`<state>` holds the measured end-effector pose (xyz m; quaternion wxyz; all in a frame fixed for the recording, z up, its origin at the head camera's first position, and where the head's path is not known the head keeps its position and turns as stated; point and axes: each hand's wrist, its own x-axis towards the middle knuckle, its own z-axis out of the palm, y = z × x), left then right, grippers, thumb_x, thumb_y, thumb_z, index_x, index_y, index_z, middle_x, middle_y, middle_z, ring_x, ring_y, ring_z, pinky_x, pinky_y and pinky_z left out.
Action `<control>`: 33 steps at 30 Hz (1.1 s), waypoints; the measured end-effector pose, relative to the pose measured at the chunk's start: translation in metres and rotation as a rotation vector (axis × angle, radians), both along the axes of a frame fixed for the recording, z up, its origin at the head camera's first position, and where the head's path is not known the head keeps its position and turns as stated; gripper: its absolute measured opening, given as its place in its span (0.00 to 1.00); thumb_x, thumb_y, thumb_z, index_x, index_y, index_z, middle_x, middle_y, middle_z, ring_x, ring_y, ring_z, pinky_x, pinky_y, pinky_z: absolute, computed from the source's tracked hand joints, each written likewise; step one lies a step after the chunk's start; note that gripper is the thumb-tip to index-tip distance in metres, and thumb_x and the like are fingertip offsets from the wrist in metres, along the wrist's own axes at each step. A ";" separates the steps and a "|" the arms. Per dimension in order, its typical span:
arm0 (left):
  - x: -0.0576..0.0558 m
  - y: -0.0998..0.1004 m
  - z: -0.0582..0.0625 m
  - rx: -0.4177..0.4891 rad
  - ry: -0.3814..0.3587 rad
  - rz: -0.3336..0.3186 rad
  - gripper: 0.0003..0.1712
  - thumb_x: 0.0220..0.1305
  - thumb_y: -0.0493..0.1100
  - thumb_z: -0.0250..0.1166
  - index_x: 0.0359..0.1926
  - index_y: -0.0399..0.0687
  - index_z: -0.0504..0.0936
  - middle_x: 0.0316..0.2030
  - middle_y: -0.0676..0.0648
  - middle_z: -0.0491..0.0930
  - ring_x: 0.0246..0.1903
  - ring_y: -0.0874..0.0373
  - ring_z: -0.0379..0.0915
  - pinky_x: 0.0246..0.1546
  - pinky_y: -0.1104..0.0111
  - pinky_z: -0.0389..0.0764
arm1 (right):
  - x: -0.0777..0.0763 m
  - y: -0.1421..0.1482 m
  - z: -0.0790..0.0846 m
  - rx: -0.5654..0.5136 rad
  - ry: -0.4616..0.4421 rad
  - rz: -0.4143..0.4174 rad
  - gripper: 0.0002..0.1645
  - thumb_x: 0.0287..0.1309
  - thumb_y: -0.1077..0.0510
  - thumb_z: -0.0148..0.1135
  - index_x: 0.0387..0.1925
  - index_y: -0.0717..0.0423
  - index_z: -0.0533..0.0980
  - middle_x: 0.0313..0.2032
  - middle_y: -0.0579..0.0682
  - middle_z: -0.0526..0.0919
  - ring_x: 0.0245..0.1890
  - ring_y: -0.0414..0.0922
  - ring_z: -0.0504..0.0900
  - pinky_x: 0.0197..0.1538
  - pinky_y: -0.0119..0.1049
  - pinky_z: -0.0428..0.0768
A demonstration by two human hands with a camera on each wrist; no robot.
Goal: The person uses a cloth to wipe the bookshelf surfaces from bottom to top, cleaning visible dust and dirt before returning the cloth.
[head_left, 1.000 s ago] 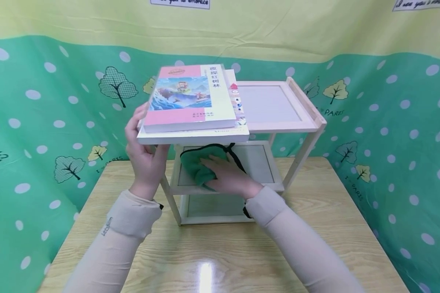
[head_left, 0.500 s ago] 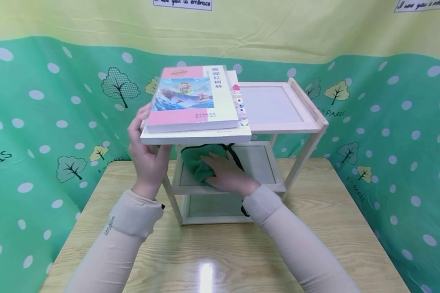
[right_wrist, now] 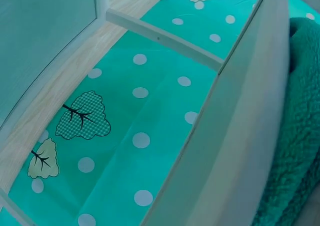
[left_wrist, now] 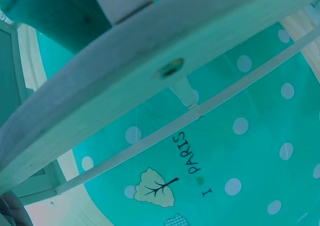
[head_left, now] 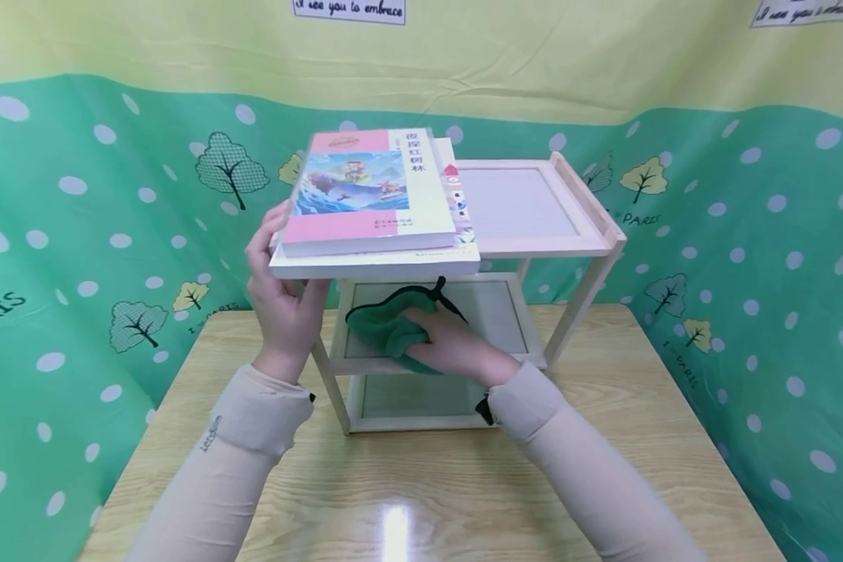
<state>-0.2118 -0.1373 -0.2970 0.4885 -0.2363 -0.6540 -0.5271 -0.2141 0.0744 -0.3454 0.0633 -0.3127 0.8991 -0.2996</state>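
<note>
My left hand grips the left side of a white wooden shelf rack, just under the overhanging books; its exact hold is partly hidden. A pink-and-white book lies on a larger white book over the left part of the top shelf. On the middle shelf my right hand holds a bunched green cloth with black edging. Part of the cloth hangs over the shelf's front edge. In the right wrist view the cloth runs down the right side.
The rack stands on a wood-grain table. Its bottom shelf is close to the tabletop. A raised rail borders the top shelf on the right. Behind and at both sides hangs a green and yellow curtain.
My right hand has gone from lying flatter on the cloth to gathering it, shifting slightly right and nearer. The cloth's near edge has come over the shelf front. Left hand and books stay put.
</note>
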 end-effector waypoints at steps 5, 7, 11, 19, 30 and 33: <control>0.001 -0.002 0.000 -0.005 0.001 0.002 0.50 0.60 0.71 0.61 0.59 0.29 0.64 0.63 0.40 0.75 0.67 0.48 0.67 0.65 0.59 0.73 | 0.008 0.006 0.001 0.007 -0.003 0.025 0.13 0.61 0.58 0.54 0.47 0.55 0.72 0.21 0.41 0.62 0.24 0.40 0.66 0.66 0.43 0.70; 0.001 -0.003 0.000 -0.006 0.001 0.004 0.50 0.61 0.71 0.61 0.59 0.29 0.64 0.63 0.40 0.75 0.67 0.48 0.67 0.65 0.59 0.73 | 0.011 0.009 0.001 0.009 0.002 0.034 0.16 0.61 0.58 0.53 0.50 0.55 0.73 0.23 0.42 0.64 0.25 0.40 0.66 0.50 0.37 0.74; 0.002 -0.002 0.000 -0.013 0.003 0.000 0.49 0.61 0.70 0.61 0.59 0.29 0.63 0.63 0.40 0.74 0.67 0.48 0.66 0.65 0.59 0.73 | 0.015 0.014 0.002 -0.001 0.035 0.053 0.21 0.61 0.59 0.53 0.56 0.54 0.75 0.26 0.42 0.69 0.28 0.40 0.67 0.39 0.34 0.70; 0.001 -0.001 0.001 -0.018 0.009 0.001 0.49 0.61 0.71 0.61 0.59 0.29 0.63 0.64 0.40 0.74 0.67 0.49 0.66 0.65 0.59 0.74 | 0.032 0.022 -0.005 -0.016 0.300 0.101 0.13 0.64 0.60 0.56 0.50 0.55 0.76 0.23 0.40 0.72 0.23 0.36 0.67 0.56 0.46 0.78; 0.003 -0.002 0.001 -0.029 -0.007 0.024 0.49 0.61 0.72 0.59 0.60 0.30 0.63 0.65 0.42 0.74 0.67 0.50 0.67 0.63 0.63 0.75 | 0.060 0.045 -0.014 -0.235 0.612 0.069 0.17 0.64 0.61 0.60 0.53 0.55 0.78 0.43 0.48 0.86 0.37 0.40 0.83 0.40 0.35 0.83; 0.004 -0.002 0.000 -0.036 -0.015 0.029 0.49 0.61 0.72 0.59 0.60 0.31 0.63 0.65 0.43 0.73 0.68 0.51 0.67 0.62 0.64 0.76 | 0.064 0.053 -0.012 -0.330 0.726 0.027 0.15 0.67 0.57 0.54 0.51 0.56 0.79 0.43 0.50 0.87 0.37 0.43 0.86 0.38 0.35 0.84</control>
